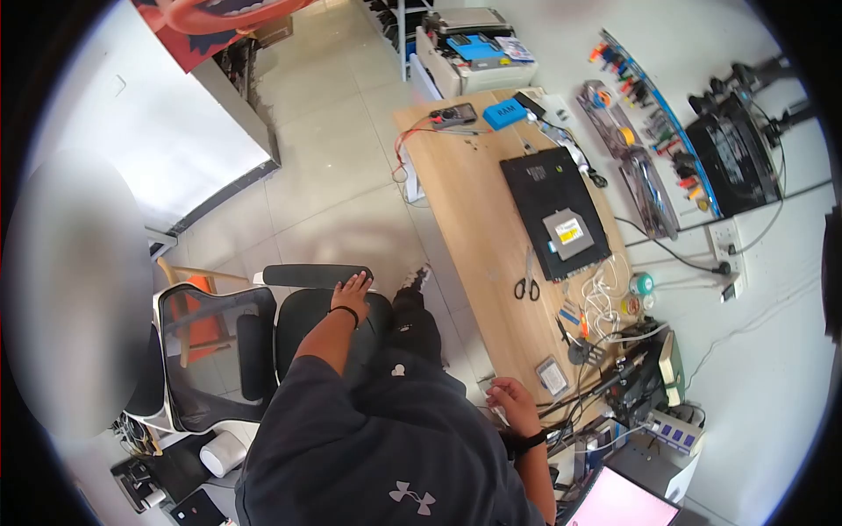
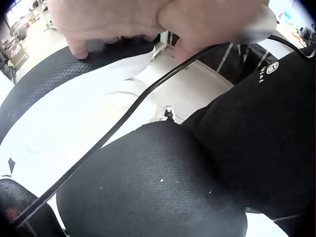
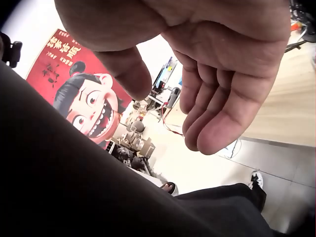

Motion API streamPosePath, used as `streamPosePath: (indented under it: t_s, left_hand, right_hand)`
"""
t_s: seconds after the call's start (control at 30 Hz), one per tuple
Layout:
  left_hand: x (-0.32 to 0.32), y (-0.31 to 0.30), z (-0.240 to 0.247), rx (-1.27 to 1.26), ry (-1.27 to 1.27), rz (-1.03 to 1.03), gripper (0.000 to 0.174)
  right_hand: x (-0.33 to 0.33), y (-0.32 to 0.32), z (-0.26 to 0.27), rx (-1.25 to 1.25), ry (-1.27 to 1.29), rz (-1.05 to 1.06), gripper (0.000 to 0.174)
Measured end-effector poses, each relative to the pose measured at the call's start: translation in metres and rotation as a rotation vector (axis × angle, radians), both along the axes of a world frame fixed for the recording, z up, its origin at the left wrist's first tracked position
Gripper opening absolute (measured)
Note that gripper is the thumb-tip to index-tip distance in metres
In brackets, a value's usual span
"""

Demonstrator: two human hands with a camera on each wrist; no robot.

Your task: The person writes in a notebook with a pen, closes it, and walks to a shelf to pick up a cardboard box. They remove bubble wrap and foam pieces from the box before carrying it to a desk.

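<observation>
My left hand (image 1: 351,296) rests on the black armrest (image 1: 307,275) of an office chair, its fingers draped over the pad. In the left wrist view, the fingertips touch the textured armrest pad (image 2: 54,79), with the dark mesh seat (image 2: 148,182) below. My right hand (image 1: 515,405) hangs beside the near edge of the wooden table (image 1: 447,206), fingers loosely bent and nothing held. Seen in the right wrist view, the palm of the right hand (image 3: 212,64) is bare. Nearest to it on the table lies a small silver rectangular drive (image 1: 552,377).
Across the table lie scissors (image 1: 527,285), a black laptop-like panel (image 1: 526,188) bearing an optical drive (image 1: 570,232), a multimeter (image 1: 453,115) and a blue RAM box (image 1: 504,114). Tangled white cables (image 1: 601,298) run along the wall side. A printer (image 1: 474,61) stands beyond.
</observation>
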State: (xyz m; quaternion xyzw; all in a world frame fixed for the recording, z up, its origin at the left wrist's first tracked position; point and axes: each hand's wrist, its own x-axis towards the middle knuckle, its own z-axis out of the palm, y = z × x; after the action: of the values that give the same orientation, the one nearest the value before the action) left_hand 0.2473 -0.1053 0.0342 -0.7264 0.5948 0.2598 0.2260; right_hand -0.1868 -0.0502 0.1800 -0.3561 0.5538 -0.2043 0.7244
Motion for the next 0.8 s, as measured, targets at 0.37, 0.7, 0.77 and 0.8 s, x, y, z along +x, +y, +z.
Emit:
streamPosePath:
  t_s: [0.37,0.7,0.77,0.8]
  left_hand:
    - [0.201,-0.025,-0.025,-0.214,0.000,0.535,0.076]
    - [0.301,0.008,-0.029,-0.065,-0.051,0.933,0.077]
    - [0.315,0.014,-0.026,-0.040,-0.042,1.032,0.079]
    - [0.319,0.019,-0.032,-0.026,-0.047,1.093,0.080]
  right_hand:
    - [0.179,-0.193,-0.001,-0.079,0.029,0.314,0.030]
    - [0.449,-0.363,-0.026,0.017,-0.044,0.865,0.028]
    - [0.506,-0.385,-0.027,0.043,-0.061,0.927,0.028]
    - [0.532,-0.394,-0.022,0.022,-0.082,0.967,0.027]
